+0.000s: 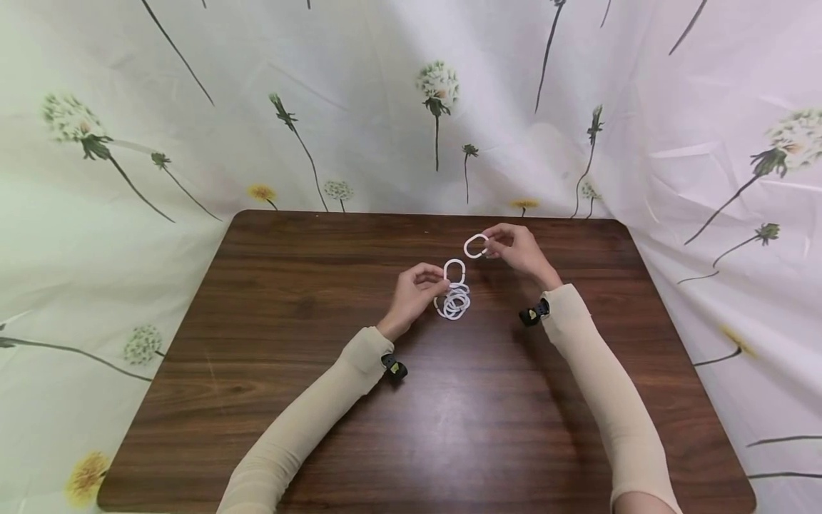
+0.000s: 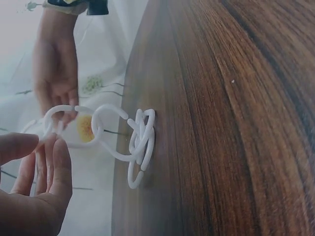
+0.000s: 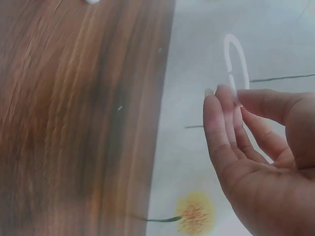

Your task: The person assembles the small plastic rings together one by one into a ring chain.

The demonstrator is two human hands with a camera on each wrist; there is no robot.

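Note:
My left hand (image 1: 416, 291) pinches the uppermost link of a short chain of white plastic C-shaped rings (image 1: 464, 272) between thumb and fingertips. Below it the other rings (image 2: 148, 132) hang linked and bunch together on the table top. Farther back and to the right, my right hand (image 1: 517, 250) holds a single white ring (image 3: 245, 60) by one end, thumb against fingers. That ring has a narrow gap in its side and looks apart from the chain in the head view.
A dark brown wooden table (image 1: 289, 285) with rounded corners lies under both hands. Behind it and at its sides hangs a white cloth (image 1: 385, 143) printed with dandelions. Black wrist straps with small devices (image 1: 394, 368) sit at both cuffs.

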